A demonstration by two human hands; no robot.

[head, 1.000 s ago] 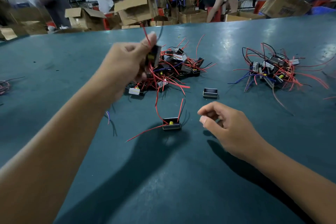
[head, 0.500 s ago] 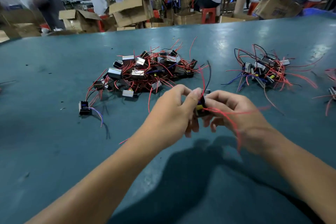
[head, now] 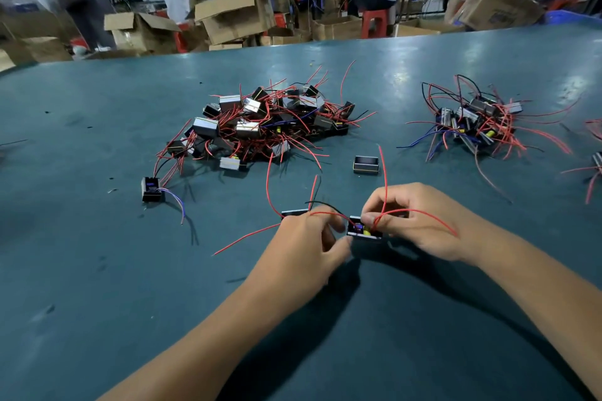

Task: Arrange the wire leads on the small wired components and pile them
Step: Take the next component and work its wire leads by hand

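Teal table point(head: 97, 270): both hands point(head: 358, 234) pinch one wired component point(head: 363, 231).

teal table point(head: 97, 286), red leads point(head: 420, 212), black component point(head: 364, 232) with yellow part

You won't find any text you can read here. The cardboard box point(head: 498, 6) at the far right carries dark print on its side (too blurred to make out), and the small wired components point(head: 260, 122) piled on the table point(head: 97, 270) show no legible labels or numbers.
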